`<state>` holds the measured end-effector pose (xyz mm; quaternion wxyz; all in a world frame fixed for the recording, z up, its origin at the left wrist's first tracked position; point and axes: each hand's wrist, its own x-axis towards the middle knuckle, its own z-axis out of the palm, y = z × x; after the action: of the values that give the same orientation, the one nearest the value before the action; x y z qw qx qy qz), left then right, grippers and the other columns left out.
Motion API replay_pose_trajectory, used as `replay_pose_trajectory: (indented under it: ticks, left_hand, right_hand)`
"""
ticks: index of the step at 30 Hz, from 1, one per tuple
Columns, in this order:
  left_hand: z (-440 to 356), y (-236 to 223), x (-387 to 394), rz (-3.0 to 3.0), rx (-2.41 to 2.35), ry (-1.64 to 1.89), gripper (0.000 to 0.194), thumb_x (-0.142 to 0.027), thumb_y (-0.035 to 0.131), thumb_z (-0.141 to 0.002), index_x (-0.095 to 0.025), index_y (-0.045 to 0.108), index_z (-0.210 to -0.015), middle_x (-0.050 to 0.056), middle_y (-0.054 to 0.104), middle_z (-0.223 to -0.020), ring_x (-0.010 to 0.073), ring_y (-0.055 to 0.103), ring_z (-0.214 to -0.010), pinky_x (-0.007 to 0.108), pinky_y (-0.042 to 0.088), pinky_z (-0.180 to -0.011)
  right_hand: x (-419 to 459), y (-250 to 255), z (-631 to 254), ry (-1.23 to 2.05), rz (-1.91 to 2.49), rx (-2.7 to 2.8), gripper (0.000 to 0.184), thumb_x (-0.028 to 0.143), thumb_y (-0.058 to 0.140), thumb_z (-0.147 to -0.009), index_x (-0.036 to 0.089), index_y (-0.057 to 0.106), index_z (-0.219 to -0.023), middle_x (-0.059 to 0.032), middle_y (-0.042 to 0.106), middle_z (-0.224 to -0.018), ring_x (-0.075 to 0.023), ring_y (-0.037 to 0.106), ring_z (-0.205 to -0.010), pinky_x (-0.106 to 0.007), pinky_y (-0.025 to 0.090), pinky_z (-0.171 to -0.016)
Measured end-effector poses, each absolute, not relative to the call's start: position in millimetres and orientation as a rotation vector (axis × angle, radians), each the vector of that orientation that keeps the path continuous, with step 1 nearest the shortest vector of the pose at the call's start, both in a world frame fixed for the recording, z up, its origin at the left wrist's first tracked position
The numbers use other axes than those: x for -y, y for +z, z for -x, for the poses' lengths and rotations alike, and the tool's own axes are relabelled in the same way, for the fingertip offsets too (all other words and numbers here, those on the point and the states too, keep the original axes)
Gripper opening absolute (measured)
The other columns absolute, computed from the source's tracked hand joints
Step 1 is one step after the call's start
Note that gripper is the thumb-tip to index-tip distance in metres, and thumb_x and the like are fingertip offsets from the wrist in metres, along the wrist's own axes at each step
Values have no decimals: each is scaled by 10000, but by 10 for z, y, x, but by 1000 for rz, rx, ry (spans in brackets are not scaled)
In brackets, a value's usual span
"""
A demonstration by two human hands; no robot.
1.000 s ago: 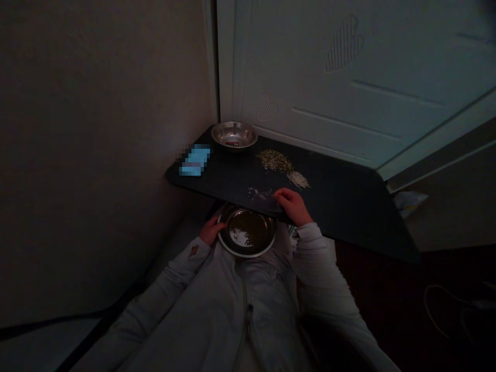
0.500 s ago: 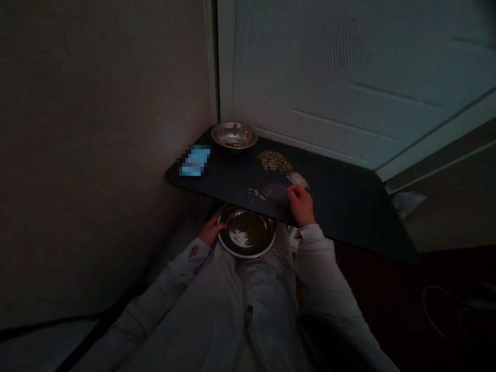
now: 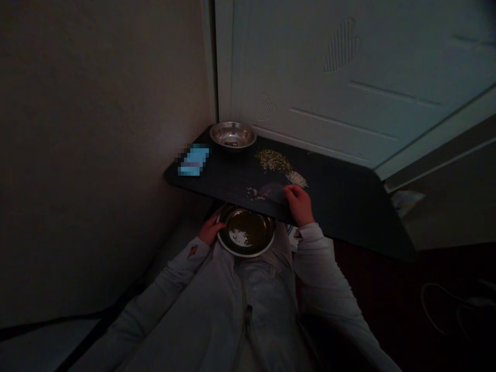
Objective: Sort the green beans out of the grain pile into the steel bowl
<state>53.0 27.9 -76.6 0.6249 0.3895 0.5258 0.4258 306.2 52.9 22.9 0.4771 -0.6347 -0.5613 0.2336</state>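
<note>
My left hand (image 3: 210, 230) grips the left rim of a metal bowl (image 3: 245, 254) in my lap, under the table's front edge. Small green grains (image 3: 253, 227), like mung beans, lie in that bowl. My right hand (image 3: 300, 204) is pinched shut on a thin, see-through plastic piece (image 3: 273, 191) held low over the dark table. At its left end is a small scatter of white grains (image 3: 253, 194), like rice. Just beyond my fingers sits a white grain pile (image 3: 297, 179), touching a larger mixed pile of green and white grains (image 3: 274, 160).
A second metal bowl (image 3: 233, 135) with a small reddish mark inside stands at the back left of the black table (image 3: 349, 206). Near it lies a blurred-out blue phone-like rectangle (image 3: 194, 160). A wall is on the left, a white panelled door (image 3: 310, 93) behind. White cables (image 3: 432, 305) lie at right.
My right hand and the plastic piece seem shifted very slightly left, along with the whole view. My left hand stays on the bowl.
</note>
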Motion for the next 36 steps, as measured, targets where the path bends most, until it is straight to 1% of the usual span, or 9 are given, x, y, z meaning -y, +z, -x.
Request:
replay_pose_trajectory:
  ticks: [6, 12, 19, 23, 29, 36]
  left_hand:
    - [-534, -752, -273, -918, -1219, 976, 380, -250, 600, -504, -149, 605, -870, 30, 650, -745, 214, 574, -740, 322, 416, -715]
    - [-559, -690, -248, -890, -1235, 1011, 413, -245, 613, -474, -146, 612, -875, 35, 653, -737, 235, 568, -773, 336, 407, -733]
    - [-531, -762, -273, -896, -1209, 979, 415, -251, 604, -498, -151, 596, -901, 31, 651, -751, 218, 576, -738, 339, 406, -736]
    - [-526, -760, -275, -900, -1192, 975, 390, -246, 604, -508, -146, 599, -885, 31, 650, -751, 211, 577, -726, 334, 409, -731]
    - [-514, -751, -279, -917, -1211, 955, 390, -249, 611, -503, -144, 601, -879, 36, 648, -760, 214, 573, -747, 325, 412, -730]
    - [-515, -767, -279, -916, -1212, 955, 394, -249, 605, -510, -154, 597, -892, 29, 647, -784, 210, 570, -757, 325, 407, -738]
  right_hand:
    - [-510, 251, -3049, 625, 1520, 1440, 188, 325, 449, -642, 157, 532, -655, 18, 487, -582, -101, 429, -565, -212, 324, -549]
    - [-514, 237, -3056, 610, 1510, 1405, 177, 316, 442, -649, 160, 525, -649, 26, 469, -565, -95, 417, -551, -207, 320, -533]
    - [-512, 224, -3054, 698, 1473, 1485, 190, 341, 458, -650, 164, 527, -655, 32, 463, -557, -90, 415, -540, -204, 315, -521]
    - [-519, 216, -3060, 667, 1487, 1454, 198, 349, 451, -655, 165, 525, -651, 32, 456, -551, -91, 412, -540, -204, 313, -516]
    - [-504, 239, -3033, 676, 1491, 1520, 222, 368, 440, -654, 167, 530, -677, 20, 485, -583, -102, 429, -564, -215, 328, -543]
    - [-485, 267, -3041, 724, 1464, 1447, 178, 333, 452, -640, 166, 513, -634, 36, 438, -530, -88, 397, -518, -203, 303, -501]
